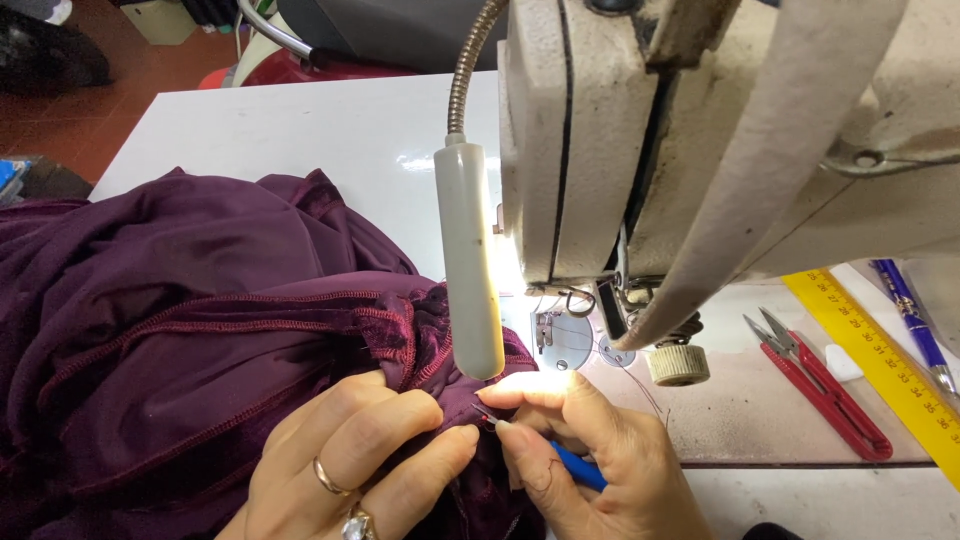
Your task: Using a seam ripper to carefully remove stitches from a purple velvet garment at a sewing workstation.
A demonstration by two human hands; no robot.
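the soft, limp purple velvet fabric [200, 330] looks light and floppy; left hand [365, 455] pinches its stitched edge, right hand [590, 460] grips a blue-handled seam ripper [575, 465] just beyond those fingertips.

The velvet fabric [180, 330] is deep plum with matching red-purple stitched hems. Right of it, the sewing machine [640, 130] is cream, worn and smudged grey; its lamp [468, 260] is off-white on a silver gooseneck. Right of the machine lie red-handled thread snips [830, 395], a yellow ruler [885, 365] with black markings and a blue pen [915, 320]. The bench [300, 140] is white. The tool [578, 465] under the machine has a blue handle.
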